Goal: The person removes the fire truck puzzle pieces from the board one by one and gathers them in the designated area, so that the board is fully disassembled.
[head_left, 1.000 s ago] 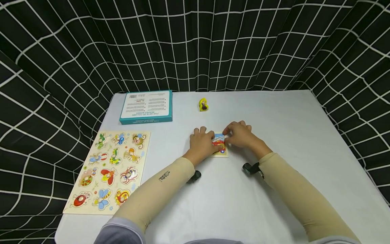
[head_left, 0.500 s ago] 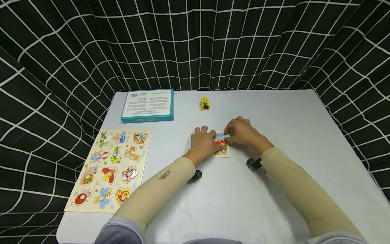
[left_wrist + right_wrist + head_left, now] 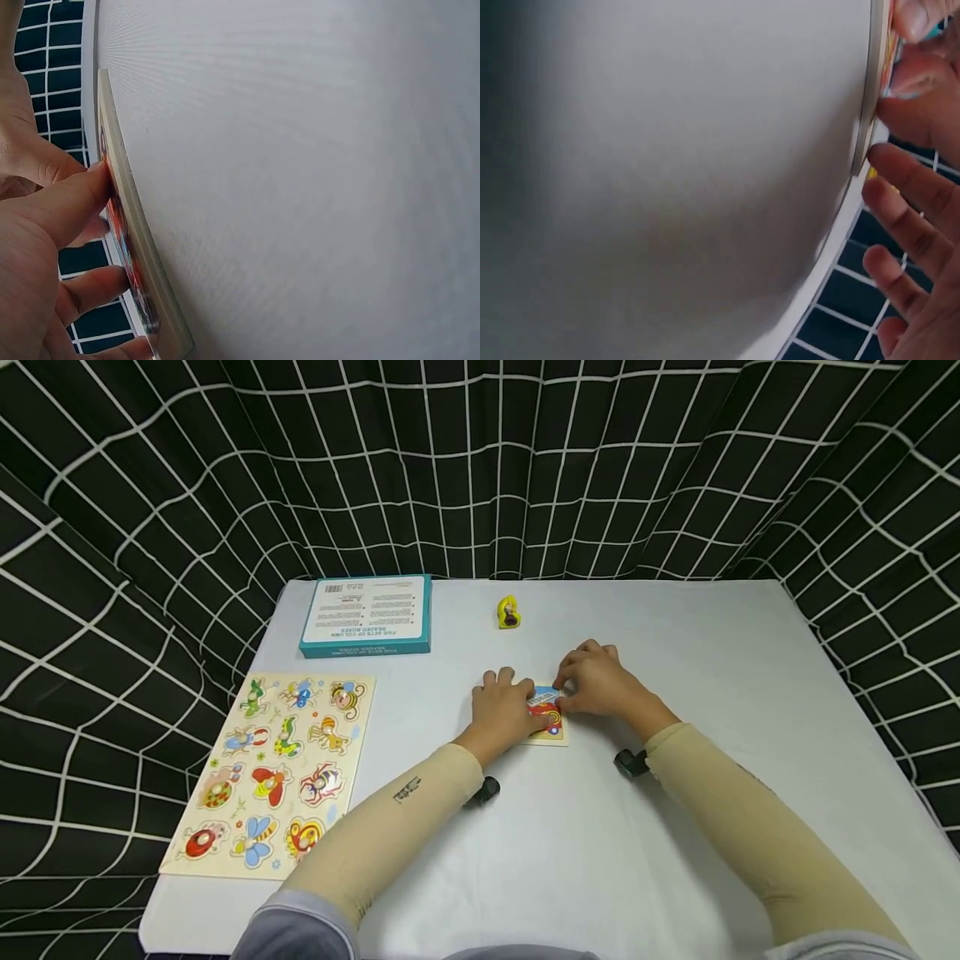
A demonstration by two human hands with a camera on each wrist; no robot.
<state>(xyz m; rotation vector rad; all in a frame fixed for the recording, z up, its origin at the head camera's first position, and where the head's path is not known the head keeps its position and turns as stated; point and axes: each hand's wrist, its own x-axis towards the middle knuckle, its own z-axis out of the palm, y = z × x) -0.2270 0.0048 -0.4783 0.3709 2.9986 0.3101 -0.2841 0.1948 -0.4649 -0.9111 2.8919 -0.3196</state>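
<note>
Near the middle of the desk (image 3: 600, 860), between your two hands, lies one small puzzle board (image 3: 550, 729), flat on the white surface, pale wooden edge, red, blue and yellow print on its face. On its far edge sits a small light-coloured piece (image 3: 542, 698) with dark marks.

Your left hand (image 3: 504, 710): resting on the left part of the board, fingers laid over its face; the left wrist view shows a fingertip (image 3: 94, 187) pressing on the printed top at the board's edge (image 3: 139, 225). Fingers fairly straight, curled round nothing.

Your right hand (image 3: 596, 683): at the board's far right corner, thumb and forefinger pinching the small piece. In the right wrist view the other fingers (image 3: 904, 217) hang spread and relaxed just beside the board's rim (image 3: 870, 97).

Further items on the desk:
- One yellow figure (image 3: 508, 612), upright, beyond the hands, well apart from them.
- One teal box (image 3: 367, 615), lying flat with its printed white panel up, at the far left.
- One large animal puzzle board (image 3: 277, 772), near left edge, rows of bright insect pieces seated in it.

Surround: black curtain (image 3: 480, 468) with a white grid on all sides.
</note>
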